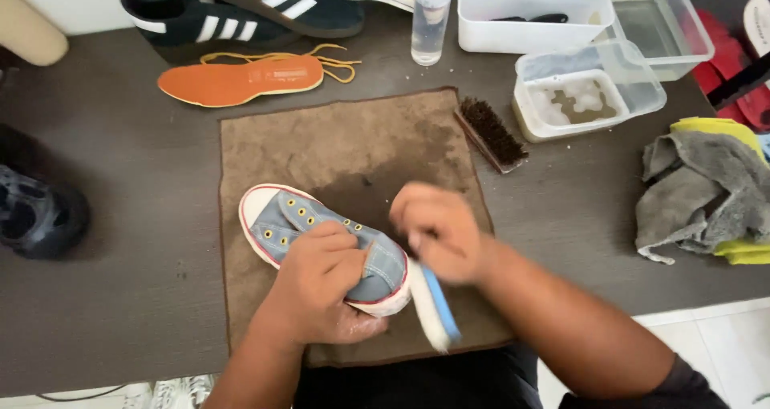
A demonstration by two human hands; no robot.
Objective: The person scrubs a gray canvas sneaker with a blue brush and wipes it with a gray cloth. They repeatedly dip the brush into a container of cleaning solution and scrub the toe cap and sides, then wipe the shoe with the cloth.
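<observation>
**Small denim shoe gripped at the heel, brush alongside**

Seen from the head camera: small blue denim sneaker (321,244) lying on a brown cloth (345,144) spread over the dark bench (128,216). White toe cap toward the upper left, heel toward the lower right, so long axis running diagonally across the cloth. Laces out, yellow eyelets showing.

Left hand (321,285) wrapped over the back half of the shoe, fingers (333,236) clenched across the tongue and the opening, pinning it down. Right hand (437,232) just beside the heel, blurred with motion, closed on a blue-and-white brush (437,305) that hangs below the palm with its white bristle side toward the heel's rubber edge. Brush touching or only close to the shoe: impossible to tell through the blur. Right hand nearer the heel end; toe end left uncovered, away from both hands.

Dark damp patch on the cloth above the shoe. Farther back: brown bristle brush (491,134), clear tub of cloudy water (585,96), white tub (545,12), clear bottle (429,16), orange insole (241,80) with yellow laces (337,60), dark striped sneakers (241,12). Grey rag (698,192) heaped at right, well apart from the work.
</observation>
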